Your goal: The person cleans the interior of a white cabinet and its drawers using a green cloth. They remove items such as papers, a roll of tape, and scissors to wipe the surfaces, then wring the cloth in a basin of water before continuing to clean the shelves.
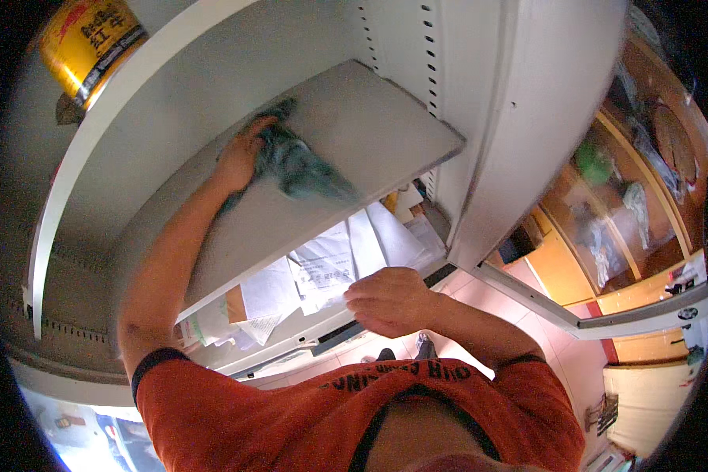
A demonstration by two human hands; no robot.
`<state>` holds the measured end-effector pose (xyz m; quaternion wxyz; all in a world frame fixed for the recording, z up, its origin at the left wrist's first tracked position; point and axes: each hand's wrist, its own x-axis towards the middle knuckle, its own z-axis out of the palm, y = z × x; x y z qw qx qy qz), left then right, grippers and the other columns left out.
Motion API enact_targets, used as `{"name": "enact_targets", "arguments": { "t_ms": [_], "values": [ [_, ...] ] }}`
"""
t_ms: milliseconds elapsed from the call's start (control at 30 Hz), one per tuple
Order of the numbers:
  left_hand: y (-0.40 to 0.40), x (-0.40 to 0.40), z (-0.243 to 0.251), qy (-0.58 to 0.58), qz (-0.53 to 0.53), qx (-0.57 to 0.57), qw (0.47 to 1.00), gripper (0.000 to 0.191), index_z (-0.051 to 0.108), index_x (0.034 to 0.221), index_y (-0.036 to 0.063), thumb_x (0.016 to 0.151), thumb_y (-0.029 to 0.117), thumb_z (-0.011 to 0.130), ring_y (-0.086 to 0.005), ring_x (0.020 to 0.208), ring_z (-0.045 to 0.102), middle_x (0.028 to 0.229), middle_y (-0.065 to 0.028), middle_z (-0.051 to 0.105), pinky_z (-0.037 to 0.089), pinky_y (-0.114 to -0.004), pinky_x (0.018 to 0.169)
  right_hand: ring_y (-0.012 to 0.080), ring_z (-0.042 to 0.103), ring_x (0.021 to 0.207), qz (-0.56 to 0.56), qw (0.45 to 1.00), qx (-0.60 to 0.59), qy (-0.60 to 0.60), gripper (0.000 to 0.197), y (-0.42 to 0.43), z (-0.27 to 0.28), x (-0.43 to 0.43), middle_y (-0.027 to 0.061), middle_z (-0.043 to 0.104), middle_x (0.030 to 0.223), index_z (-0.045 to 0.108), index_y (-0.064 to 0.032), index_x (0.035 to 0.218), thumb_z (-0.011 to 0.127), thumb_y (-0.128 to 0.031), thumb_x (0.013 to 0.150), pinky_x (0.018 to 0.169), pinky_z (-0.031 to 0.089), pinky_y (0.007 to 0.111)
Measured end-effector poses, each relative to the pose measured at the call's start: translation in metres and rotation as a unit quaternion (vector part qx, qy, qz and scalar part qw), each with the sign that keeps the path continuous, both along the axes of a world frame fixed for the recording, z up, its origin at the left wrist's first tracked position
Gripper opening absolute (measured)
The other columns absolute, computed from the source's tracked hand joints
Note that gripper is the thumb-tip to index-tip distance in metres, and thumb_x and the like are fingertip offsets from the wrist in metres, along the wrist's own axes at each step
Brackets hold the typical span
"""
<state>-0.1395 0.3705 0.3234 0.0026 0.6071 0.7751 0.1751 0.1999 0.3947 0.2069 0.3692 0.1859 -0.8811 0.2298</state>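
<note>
A bunched dark green cloth (pixel 298 162), blurred in part, lies on a grey metal cabinet shelf (pixel 383 118). My left hand (pixel 242 154) reaches over this shelf and holds the cloth by its upper left part, with the fingers over it. Lower down, in front of the cabinet, is my right hand (pixel 392 301), its back to the camera and its fingers close together and bent. Its palm is hidden, so I cannot tell whether anything is in it. Loose white papers (pixel 324 259) lie below the shelf, just beyond the right hand.
A yellow can (pixel 94 47) stands on a higher shelf at the upper left, behind that shelf's curved-looking white edge (pixel 74 141). The slotted cabinet wall (pixel 448 76) rises on the right. An open cabinet door (pixel 531 301) extends towards wooden glass-fronted cupboards (pixel 613 218).
</note>
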Motion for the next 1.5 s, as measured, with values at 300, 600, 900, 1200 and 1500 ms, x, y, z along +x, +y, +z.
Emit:
{"name": "enact_targets", "arguments": {
  "t_ms": [300,600,900,1200,1500],
  "values": [
    [0.210,-0.033,-0.070,0.231,0.227,-0.091,0.942,0.072,0.033,0.138,0.0015,0.084,0.045,0.052,-0.0337,0.131,0.030,0.142,-0.0162,0.033,0.024,-0.045,0.107,0.0259,0.067,0.074,-0.096,0.952,-0.291,0.014,0.010,-0.003,-0.033,0.040,0.0150,0.067,0.083,0.065,0.0021,0.084,0.059,-0.001,0.077,0.065,0.053,0.032],
    [0.116,0.189,-0.009,0.114,-0.146,0.001,0.983,0.047,0.060,0.097,-0.0101,0.081,0.034,0.055,-0.0429,0.108,0.048,0.118,-0.0318,0.050,0.040,-0.043,0.094,0.0250,0.067,0.076,-0.130,0.955,-0.265,-0.010,0.010,0.004,-0.059,0.051,0.0122,0.067,0.085,0.065,-0.0015,0.086,0.062,-0.005,0.078,0.065,0.054,0.034],
    [0.023,0.210,-0.003,0.253,-0.217,0.075,0.940,0.054,0.037,0.133,0.0010,0.082,0.014,0.051,-0.0420,0.122,0.040,0.133,-0.0259,0.039,0.034,-0.050,0.101,0.0257,0.066,0.072,-0.055,0.974,-0.211,-0.062,0.007,-0.004,-0.065,0.018,0.0114,0.067,0.084,0.062,-0.0025,0.082,0.061,-0.007,0.077,0.063,0.054,0.035],
    [-0.137,0.143,0.004,0.366,-0.065,-0.023,0.928,0.049,0.047,0.125,0.0059,0.077,0.011,0.053,-0.0327,0.112,0.053,0.128,-0.0173,0.049,0.045,-0.039,0.093,0.0199,0.066,0.066,-0.039,0.962,-0.253,-0.094,0.007,0.013,-0.070,0.012,0.0114,0.067,0.083,0.065,-0.0013,0.082,0.062,-0.003,0.077,0.060,0.054,0.030],
    [-0.357,0.045,-0.021,0.391,0.129,0.007,0.911,0.045,0.048,0.121,0.0065,0.078,0.006,0.058,-0.0291,0.107,0.057,0.122,-0.0145,0.055,0.046,-0.041,0.093,0.0212,0.066,0.067,0.035,0.969,-0.226,-0.096,0.006,0.002,-0.065,-0.011,0.0108,0.066,0.082,0.064,-0.0022,0.083,0.060,-0.004,0.078,0.059,0.052,0.030]
  ]
}}
